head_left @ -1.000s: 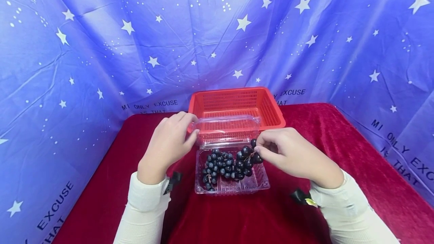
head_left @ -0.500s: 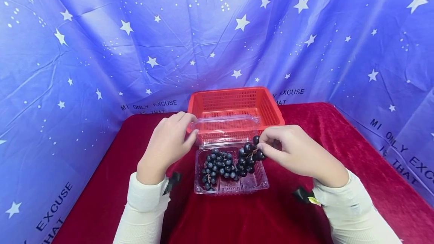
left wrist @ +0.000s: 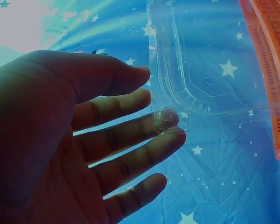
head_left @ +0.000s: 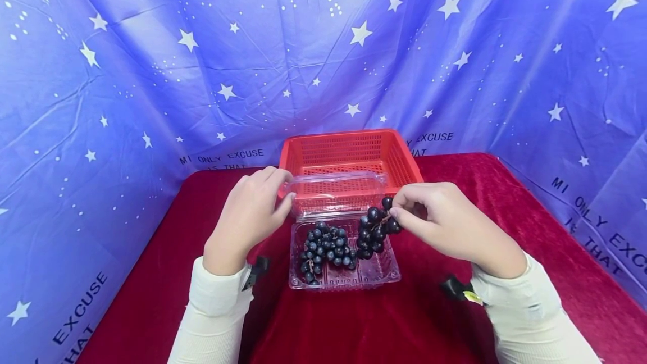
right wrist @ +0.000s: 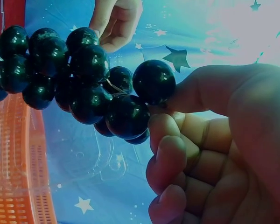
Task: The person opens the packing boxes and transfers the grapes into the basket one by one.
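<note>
My right hand (head_left: pixel 450 223) pinches the stem end of a bunch of dark grapes (head_left: pixel 373 232) between thumb and forefinger. That bunch hangs tilted over the right part of a clear plastic clamshell box (head_left: pixel 376 277). In the right wrist view the held grapes (right wrist: pixel 88 88) spread leftward from the fingertips. A second bunch of grapes (head_left: pixel 328 246) lies in the box's left half. My left hand (head_left: pixel 250 212) is at the left corner of the raised clear lid (head_left: pixel 338 192). In the left wrist view its fingers (left wrist: pixel 130 163) reach fairly straight behind the lid corner (left wrist: pixel 172 116).
Behind the box stands a red slatted basket (head_left: pixel 406 164), partly seen through the lid. Dark red velvet cloth (head_left: pixel 505 212) covers the table. A blue curtain with stars (head_left: pixel 323 44) hangs around the back and sides.
My right hand has moved up and to the right, lifting its grape bunch away from the one in the box. My left hand has stayed at the lid.
</note>
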`<state>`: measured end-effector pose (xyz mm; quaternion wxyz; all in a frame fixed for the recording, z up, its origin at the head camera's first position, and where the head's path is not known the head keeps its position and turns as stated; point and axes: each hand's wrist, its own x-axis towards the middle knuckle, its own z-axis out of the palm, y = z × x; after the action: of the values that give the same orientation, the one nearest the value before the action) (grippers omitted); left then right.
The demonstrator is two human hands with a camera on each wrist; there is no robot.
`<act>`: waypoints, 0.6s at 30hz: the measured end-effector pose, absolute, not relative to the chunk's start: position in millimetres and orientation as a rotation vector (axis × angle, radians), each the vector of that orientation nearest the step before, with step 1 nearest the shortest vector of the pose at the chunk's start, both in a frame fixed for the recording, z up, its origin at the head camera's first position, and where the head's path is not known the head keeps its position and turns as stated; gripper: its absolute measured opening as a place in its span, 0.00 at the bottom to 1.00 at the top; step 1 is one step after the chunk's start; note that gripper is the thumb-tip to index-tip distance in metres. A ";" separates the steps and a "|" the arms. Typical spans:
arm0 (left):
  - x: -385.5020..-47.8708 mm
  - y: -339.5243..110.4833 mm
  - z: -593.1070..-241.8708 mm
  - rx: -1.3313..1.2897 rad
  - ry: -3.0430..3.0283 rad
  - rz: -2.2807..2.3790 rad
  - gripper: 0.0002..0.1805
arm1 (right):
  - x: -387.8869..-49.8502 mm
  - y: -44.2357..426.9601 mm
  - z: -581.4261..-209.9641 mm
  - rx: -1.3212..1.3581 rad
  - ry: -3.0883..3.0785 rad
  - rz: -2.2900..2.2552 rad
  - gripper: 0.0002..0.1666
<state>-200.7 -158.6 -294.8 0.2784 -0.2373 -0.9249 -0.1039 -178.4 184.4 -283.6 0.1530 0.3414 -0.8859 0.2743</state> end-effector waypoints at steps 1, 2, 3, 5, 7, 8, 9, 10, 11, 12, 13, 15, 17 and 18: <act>-200.7 -158.7 -294.6 -0.637 -2.481 -0.278 0.12 | -178.7 185.1 -283.4 0.970 -2.542 0.788 0.12; -200.9 -158.9 -294.8 -0.637 -2.481 -0.276 0.12 | -179.0 185.7 -283.1 0.963 -2.540 0.789 0.12; -201.0 -159.1 -294.7 -0.637 -2.480 -0.275 0.12 | -179.0 186.2 -282.7 0.958 -2.537 0.792 0.12; -201.3 -159.5 -294.8 -0.635 -2.479 -0.274 0.12 | -179.0 187.3 -281.9 0.948 -2.527 0.794 0.12; -201.7 -159.8 -295.0 -0.634 -2.479 -0.275 0.12 | -178.6 188.6 -281.0 0.943 -2.514 0.795 0.11; -201.9 -159.9 -295.1 -0.634 -2.480 -0.275 0.12 | -178.3 189.1 -280.5 0.937 -2.509 0.796 0.11; -202.0 -160.0 -295.2 -0.634 -2.481 -0.277 0.12 | -178.0 189.8 -280.0 0.934 -2.503 0.799 0.11; -202.1 -160.1 -295.3 -0.634 -2.482 -0.276 0.12 | -177.9 190.5 -279.6 0.929 -2.497 0.798 0.10; -202.1 -159.9 -295.2 -0.632 -2.484 -0.274 0.12 | -177.6 191.1 -279.0 0.920 -2.495 0.798 0.11; -202.0 -159.8 -295.1 -0.632 -2.485 -0.275 0.12 | -177.5 191.9 -278.4 0.913 -2.491 0.799 0.11; -201.9 -159.7 -295.0 -0.631 -2.487 -0.275 0.12 | -177.4 192.8 -277.8 0.905 -2.489 0.796 0.11; -201.7 -159.6 -294.7 -0.629 -2.491 -0.272 0.12 | -177.5 194.3 -276.7 0.888 -2.486 0.796 0.12; -201.5 -159.4 -294.4 -0.629 -2.493 -0.269 0.13 | -177.7 196.0 -275.7 0.864 -2.488 0.789 0.13; -201.5 -159.4 -294.3 -0.629 -2.494 -0.269 0.13 | -177.8 197.0 -275.3 0.857 -2.485 0.788 0.13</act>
<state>-201.5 -159.4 -294.3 0.2742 -0.2341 -0.9273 -0.1002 -177.8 197.0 -275.3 0.1973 0.3060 -0.8878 0.2816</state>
